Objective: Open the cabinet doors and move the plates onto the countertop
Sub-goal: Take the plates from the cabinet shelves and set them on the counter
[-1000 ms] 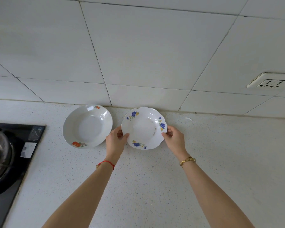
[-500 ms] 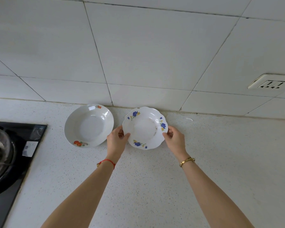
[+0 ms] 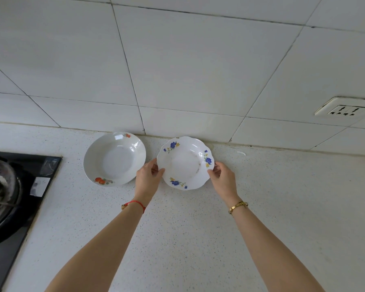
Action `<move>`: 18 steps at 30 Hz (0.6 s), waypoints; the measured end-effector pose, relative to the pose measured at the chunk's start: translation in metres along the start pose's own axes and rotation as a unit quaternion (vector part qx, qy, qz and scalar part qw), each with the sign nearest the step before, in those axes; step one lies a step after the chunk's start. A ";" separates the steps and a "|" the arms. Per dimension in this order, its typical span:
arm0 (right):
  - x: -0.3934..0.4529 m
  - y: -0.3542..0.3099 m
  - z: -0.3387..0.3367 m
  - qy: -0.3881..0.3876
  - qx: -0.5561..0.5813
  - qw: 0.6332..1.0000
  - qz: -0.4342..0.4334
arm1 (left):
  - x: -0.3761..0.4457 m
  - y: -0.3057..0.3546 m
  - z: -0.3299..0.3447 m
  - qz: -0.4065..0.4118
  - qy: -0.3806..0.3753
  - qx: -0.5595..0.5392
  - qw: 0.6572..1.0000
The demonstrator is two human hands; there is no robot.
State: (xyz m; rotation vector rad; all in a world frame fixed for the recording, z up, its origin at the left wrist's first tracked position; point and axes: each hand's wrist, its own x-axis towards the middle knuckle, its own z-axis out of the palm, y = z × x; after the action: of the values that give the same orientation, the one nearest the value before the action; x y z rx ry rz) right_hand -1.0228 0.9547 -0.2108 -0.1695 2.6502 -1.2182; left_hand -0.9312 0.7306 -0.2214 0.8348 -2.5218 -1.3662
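A white scalloped plate with blue flowers sits low over or on the speckled white countertop near the tiled wall. My left hand grips its left rim, thumb on top. My right hand grips its right rim the same way. A second white plate with an orange fruit print lies on the countertop just left of my left hand, apart from the blue-flower plate. No cabinet is in view.
A black gas hob with a burner fills the left edge. A wall socket is set in the tiles at the upper right. Bare countertop stretches to the right and toward me.
Both hands keep hold of the blue-flower plate, which has barely shifted. The fruit-print plate has not moved.
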 end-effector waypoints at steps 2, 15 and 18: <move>-0.003 0.000 -0.003 0.000 -0.016 1.000 0.010 | -0.002 0.003 -0.004 0.002 0.002 0.015 1.000; -0.065 -0.025 -0.062 0.026 -0.141 0.983 -0.111 | -0.066 0.050 -0.055 0.105 0.039 0.126 0.986; -0.090 -0.031 -0.078 0.040 -0.150 0.977 -0.146 | -0.095 0.065 -0.072 0.136 0.058 0.129 0.981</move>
State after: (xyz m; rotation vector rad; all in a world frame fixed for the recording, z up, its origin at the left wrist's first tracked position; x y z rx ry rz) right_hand -0.9542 1.0099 -0.1245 -0.5883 2.9455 -0.9035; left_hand -0.8500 0.7574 -0.1157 0.5606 -2.6352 -0.8965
